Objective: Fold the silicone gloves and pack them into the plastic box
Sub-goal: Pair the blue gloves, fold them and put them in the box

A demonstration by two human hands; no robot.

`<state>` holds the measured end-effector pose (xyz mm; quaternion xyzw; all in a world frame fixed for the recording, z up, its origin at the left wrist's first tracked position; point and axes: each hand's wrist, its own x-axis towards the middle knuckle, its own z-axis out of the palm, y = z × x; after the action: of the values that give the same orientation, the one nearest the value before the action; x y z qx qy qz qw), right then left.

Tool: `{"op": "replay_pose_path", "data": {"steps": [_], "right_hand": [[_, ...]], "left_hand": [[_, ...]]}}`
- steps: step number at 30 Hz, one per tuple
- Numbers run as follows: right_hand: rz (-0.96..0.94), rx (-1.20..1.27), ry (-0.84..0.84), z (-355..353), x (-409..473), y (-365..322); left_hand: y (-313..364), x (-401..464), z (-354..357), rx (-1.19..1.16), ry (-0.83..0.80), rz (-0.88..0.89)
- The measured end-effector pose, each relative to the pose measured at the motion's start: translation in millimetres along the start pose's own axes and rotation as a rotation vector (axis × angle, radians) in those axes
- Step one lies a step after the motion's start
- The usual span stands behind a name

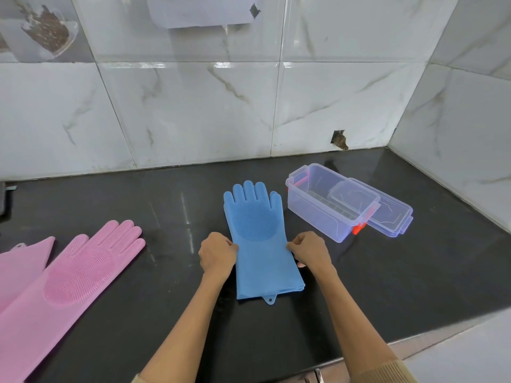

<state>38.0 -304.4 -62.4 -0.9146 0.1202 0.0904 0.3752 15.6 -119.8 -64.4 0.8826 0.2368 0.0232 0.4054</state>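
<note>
Both forearms reach forward from the bottom edge, a tan ribbed sleeve [387,371] showing on the right one. The left hand [217,254] and the right hand [311,251] sit at either side of the blue glove [262,244], knuckles up, fingers curled narrow and pinching the glove's edges at about its wrist. The blue glove lies flat on the dark surface [138,313], bristled palm upward, its finger ends pointing toward the wall and its cuff with a small hanging tab toward the person. To the left, well apart, a pink glove [69,275] lies flat, palm up, with a second pink piece [22,261] beside it at the frame edge. Farther back and right, near the blue glove's finger ends, stands the clear plastic box [326,208], open, with a slatted insert on its floor. Its lid [387,214] rests tilted across the box's right end.
</note>
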Motion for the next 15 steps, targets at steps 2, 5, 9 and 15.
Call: {"op": "replay_pose_path", "data": {"steps": [2, 5, 9, 15], "right_hand": [[-0.012, -0.051, -0.033, -1.9, -0.6, -0.9], [-0.022, -0.057, -0.059, -2.8, -3.4, -3.5], [-0.016, 0.022, -0.127, -3.0, -8.8, -4.6], [0.001, 0.174, -0.203, -2.7, -11.7, -9.5]], "left_hand": [[0.0, 0.6, 0.7, -0.024, -0.008, 0.001], [-3.5, -3.0, 1.2, -0.100, -0.009, 0.004], [-11.3, -12.0, 5.7, -0.159, 0.057, 0.025], [-13.0, -14.7, 4.0, -0.227, -0.069, 0.060]]}}
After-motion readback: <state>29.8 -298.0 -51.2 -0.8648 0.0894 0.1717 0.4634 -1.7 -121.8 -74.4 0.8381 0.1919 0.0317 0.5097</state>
